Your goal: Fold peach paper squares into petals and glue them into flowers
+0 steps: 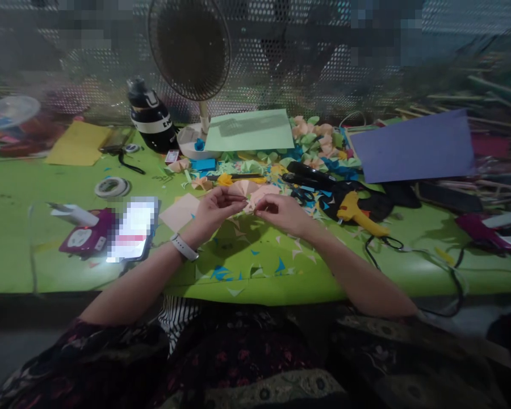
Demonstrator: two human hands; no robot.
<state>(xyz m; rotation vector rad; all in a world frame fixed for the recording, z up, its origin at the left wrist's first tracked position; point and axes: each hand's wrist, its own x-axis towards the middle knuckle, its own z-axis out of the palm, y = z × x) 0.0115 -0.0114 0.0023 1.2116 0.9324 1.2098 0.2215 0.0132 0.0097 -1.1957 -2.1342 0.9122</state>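
Observation:
Both hands meet over the middle of the green table, pinching a pleated peach paper piece [259, 194] with petal-like folds. My left hand [215, 211], with a white band on the wrist, grips its left side between thumb and fingers. From the other side, my right hand [284, 213] holds its lower edge in a fingertip pinch. The exact fingertip contact is small and hard to make out. A flat peach paper sheet [182, 212] lies beside my left hand. Small paper scraps [221, 274] in blue and pale colours are scattered below the hands.
A lit phone [134, 230], tape roll [112, 186] and dark bottle [153, 122] stand at left. Behind are a fan [189, 45], pale green paper [251, 132] and heaped paper flowers [317, 136]. A yellow glue gun [360, 215], its cord and purple paper [415, 147] lie right.

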